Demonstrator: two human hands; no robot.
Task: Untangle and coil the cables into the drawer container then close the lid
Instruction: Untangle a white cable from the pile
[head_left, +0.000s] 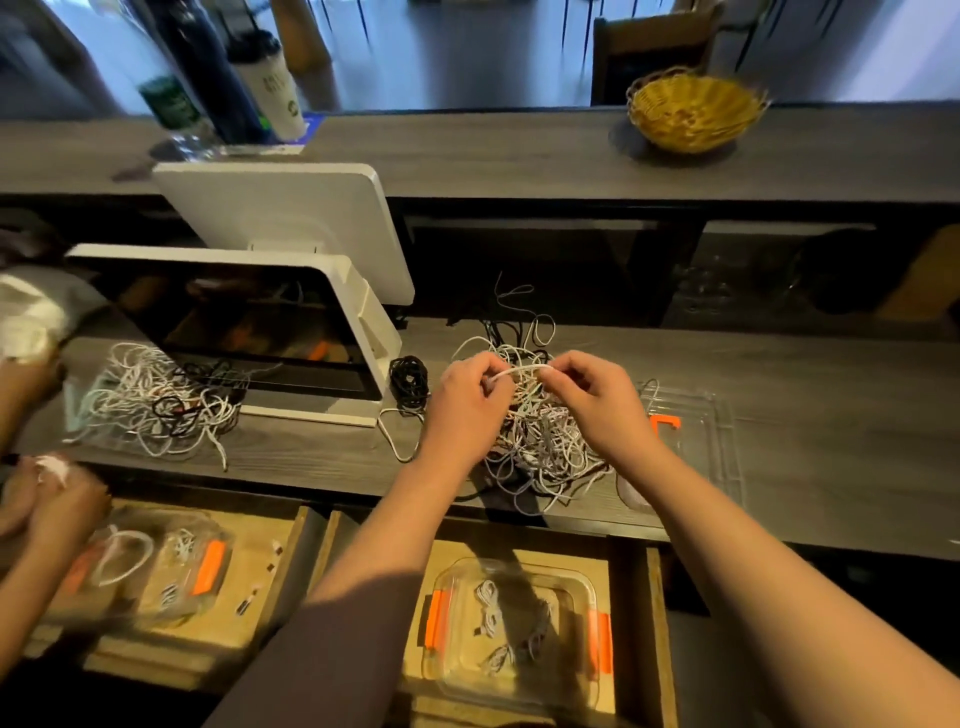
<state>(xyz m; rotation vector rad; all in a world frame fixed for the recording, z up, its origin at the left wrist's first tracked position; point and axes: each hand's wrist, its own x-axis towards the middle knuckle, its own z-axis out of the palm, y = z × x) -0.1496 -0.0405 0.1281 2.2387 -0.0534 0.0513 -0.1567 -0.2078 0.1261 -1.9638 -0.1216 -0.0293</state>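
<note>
Both hands work a white cable above the tangle.
Left hand and right hand each pinch it.

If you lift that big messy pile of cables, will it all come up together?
Probably. The cable pile looks knotted, so lifting one white cable would likely drag others along. The strands look thin and floppy, so they'd droop. It's probably light.
</note>
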